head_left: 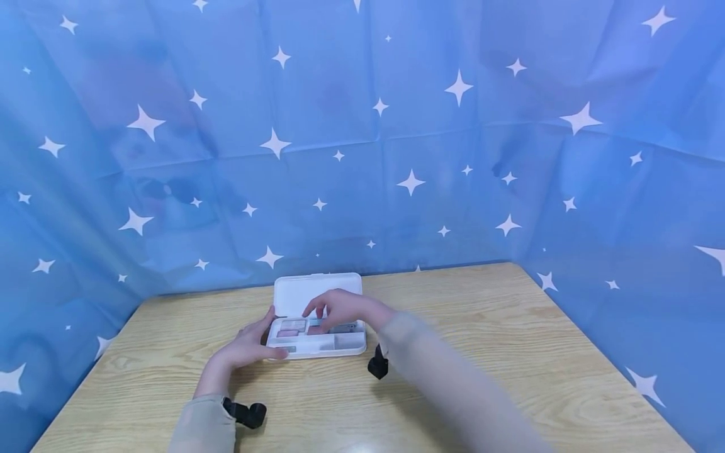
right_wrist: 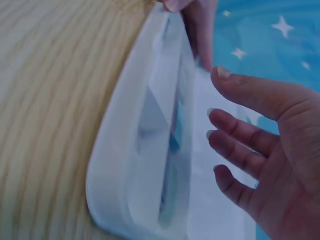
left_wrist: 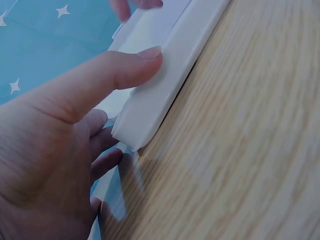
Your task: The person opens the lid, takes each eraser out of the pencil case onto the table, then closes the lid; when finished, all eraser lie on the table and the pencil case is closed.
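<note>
A white divided plastic case (head_left: 325,354) lies on the table with its lid (head_left: 306,290) swung back, away from me. My left hand (head_left: 249,345) grips its left end. In the left wrist view, the thumb presses the front rim while the fingers sit around the side. Over the rear compartments hovers my right hand (head_left: 342,305), fingers parted and slightly bent. The right wrist view shows nothing between those fingers (right_wrist: 240,125). Small pinkish pieces (head_left: 287,333) lie in the left compartment, and a greyish piece (head_left: 342,328) lies at the right; their kinds are unclear.
The case stands on a light wood-grain table (head_left: 464,327), near its back edge. Behind and along both sides hangs a blue curtain (head_left: 351,207) with white stars. Black mounts (head_left: 249,415) are worn on both wrists.
</note>
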`<state>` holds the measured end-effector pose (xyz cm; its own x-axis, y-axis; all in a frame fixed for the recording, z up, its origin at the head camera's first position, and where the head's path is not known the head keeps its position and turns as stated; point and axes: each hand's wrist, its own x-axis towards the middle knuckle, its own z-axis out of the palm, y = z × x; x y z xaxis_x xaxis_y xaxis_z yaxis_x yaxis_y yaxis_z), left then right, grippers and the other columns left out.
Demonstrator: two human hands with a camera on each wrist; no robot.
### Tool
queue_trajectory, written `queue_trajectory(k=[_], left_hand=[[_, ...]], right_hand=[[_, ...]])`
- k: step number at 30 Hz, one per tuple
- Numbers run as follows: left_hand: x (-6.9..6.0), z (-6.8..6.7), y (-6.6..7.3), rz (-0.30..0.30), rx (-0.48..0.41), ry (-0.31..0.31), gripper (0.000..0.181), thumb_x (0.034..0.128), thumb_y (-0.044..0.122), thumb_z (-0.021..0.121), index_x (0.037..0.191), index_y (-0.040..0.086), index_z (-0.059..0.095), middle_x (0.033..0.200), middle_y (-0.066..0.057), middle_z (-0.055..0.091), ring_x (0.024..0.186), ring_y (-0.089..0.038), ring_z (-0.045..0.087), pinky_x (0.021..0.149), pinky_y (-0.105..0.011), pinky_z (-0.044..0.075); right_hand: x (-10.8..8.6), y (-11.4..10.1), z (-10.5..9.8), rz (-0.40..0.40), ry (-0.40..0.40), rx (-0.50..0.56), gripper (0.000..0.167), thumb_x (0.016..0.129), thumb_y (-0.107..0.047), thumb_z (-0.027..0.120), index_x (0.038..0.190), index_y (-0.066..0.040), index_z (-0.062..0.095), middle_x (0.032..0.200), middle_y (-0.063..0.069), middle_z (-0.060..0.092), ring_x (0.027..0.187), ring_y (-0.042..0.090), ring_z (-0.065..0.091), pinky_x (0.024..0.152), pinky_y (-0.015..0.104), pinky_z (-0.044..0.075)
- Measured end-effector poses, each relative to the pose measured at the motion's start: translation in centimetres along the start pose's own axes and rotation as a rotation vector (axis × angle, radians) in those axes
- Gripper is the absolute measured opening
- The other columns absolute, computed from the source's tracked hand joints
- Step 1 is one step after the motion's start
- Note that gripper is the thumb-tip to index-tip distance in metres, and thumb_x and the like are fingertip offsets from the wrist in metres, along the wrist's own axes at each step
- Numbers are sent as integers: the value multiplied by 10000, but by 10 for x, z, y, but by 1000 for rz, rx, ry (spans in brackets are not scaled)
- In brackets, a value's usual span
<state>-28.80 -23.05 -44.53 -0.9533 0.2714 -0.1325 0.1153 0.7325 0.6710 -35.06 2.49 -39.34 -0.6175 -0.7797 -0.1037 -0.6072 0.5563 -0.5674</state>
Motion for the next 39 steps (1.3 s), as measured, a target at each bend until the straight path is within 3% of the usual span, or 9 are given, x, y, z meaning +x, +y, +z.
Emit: queue_trajectory(k=[9,16,21,26,33,39], left_hand=[[-1,-1,0,18,2,-6,1120,758,431,791,1560,86,90,1573,-244,159,1392,-520,126,1035,-715,136],[-1,-1,-1,37,-10,-6,1122,760,448,787,1561,95,85,1573,-247,154,1391,-525,118,1021,-735,126],[-2,-2,0,69,-10,-7,1112,767,423,783,1553,57,85,1567,-257,158,1386,-534,115,1004,-749,124],[0,-2,-1,50,-14,-5,1117,760,423,787,1558,79,85,1578,-232,150,1399,-517,98,1023,-739,99],[0,-2,-2,44,-4,1,1120,757,421,793,1560,88,86,1587,-206,148,1408,-500,96,1033,-729,94],[0,-2,-2,43,-9,3,1120,757,417,791,1560,92,81,1584,-215,152,1409,-503,85,1034,-730,83]], right_hand=[[20,-18,17,-21,-82,40,425,848,-58,738,1247,-186,668,1037,26,633,769,104,510,675,225,462],[36,-28,29,-67,-111,-104,439,826,-53,762,1228,-210,684,1032,-31,615,853,75,490,748,204,432],[44,-33,34,-117,-135,-166,443,819,-19,745,1216,-209,696,852,-9,535,752,79,416,674,186,375],[48,-34,35,-118,-147,-176,459,810,21,723,1198,-225,709,716,-31,386,663,94,344,581,192,312],[48,-33,36,-121,-171,-215,507,818,27,707,1233,-264,691,884,-22,548,779,86,398,644,175,361],[46,-33,37,-136,-185,-220,507,832,34,678,1250,-254,682,918,-26,511,806,99,393,649,180,360]])
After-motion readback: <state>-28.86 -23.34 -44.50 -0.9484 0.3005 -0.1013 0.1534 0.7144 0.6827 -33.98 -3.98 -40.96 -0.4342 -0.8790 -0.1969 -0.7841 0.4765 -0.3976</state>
